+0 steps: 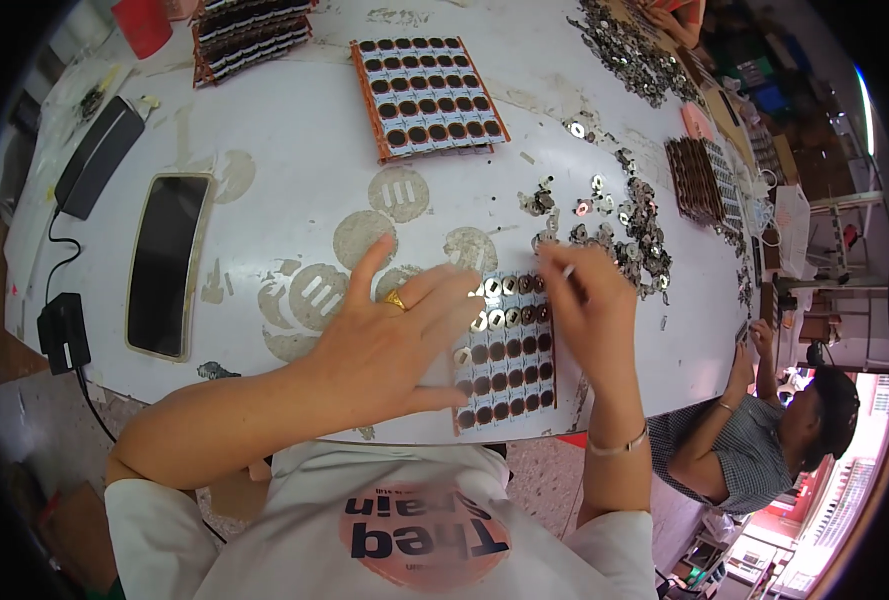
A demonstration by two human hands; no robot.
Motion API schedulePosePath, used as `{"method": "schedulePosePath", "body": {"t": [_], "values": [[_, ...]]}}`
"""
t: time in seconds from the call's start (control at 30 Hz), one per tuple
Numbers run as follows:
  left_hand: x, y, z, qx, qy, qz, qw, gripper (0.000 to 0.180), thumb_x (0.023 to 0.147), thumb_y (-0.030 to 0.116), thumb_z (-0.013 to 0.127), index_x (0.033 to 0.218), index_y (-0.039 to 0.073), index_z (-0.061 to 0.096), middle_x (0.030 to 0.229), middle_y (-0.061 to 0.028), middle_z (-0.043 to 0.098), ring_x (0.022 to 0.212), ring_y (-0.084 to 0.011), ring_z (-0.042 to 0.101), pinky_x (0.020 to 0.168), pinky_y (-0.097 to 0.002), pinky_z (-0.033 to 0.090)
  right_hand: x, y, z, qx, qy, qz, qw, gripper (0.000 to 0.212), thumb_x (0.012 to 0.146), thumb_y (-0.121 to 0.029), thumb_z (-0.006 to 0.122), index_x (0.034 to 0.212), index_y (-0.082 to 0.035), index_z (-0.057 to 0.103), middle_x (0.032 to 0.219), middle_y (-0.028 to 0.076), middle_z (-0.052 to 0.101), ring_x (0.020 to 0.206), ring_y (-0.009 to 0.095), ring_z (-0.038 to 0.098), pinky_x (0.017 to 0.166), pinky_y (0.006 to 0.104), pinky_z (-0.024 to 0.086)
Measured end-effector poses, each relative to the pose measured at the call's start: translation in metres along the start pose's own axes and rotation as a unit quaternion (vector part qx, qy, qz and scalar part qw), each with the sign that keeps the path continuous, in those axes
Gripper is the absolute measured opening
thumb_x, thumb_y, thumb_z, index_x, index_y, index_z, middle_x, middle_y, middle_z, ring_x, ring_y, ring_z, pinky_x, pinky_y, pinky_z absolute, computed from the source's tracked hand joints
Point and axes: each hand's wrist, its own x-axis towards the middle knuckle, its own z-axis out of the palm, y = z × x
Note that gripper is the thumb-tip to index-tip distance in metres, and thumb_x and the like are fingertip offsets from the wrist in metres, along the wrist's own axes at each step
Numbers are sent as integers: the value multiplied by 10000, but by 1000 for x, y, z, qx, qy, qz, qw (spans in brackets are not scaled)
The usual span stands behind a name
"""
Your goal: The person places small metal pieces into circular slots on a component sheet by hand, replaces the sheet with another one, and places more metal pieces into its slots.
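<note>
A small panel [504, 380] with rows of dark round spots lies at the table's near edge in front of me. Silver oval metal pieces [505, 318] sit on its upper rows, and one more is at the left of the row below. My left hand [394, 325] rests over the panel's left side, fingers spread, with a gold ring on one; its fingertips are slightly blurred. At the panel's upper right corner, my right hand [596, 305] has thumb and fingers drawn together. Whatever is between them is too small to name. Loose metal pieces [644, 235] lie just beyond it.
A stack of similar panels [429, 95] stands farther back, more stacks [249, 40] at the far left. A phone [169, 265] and a black device with a cable [101, 158] lie at left. A larger metal heap [629, 50] spreads far right. Another person [754, 430] sits at right.
</note>
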Motion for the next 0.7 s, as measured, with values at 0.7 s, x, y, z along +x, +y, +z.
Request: {"method": "schedulePosePath", "body": {"t": [0.7], "values": [[1, 3, -1, 23, -13, 38, 999, 780, 818, 662, 794, 1358, 109, 687, 1560, -75, 552, 1475, -239, 483, 1257, -695, 133, 17, 18, 10, -122, -45, -95, 987, 233, 884, -5, 733, 1115, -30, 743, 1105, 122, 745, 967, 331, 670, 848, 409, 570]]}}
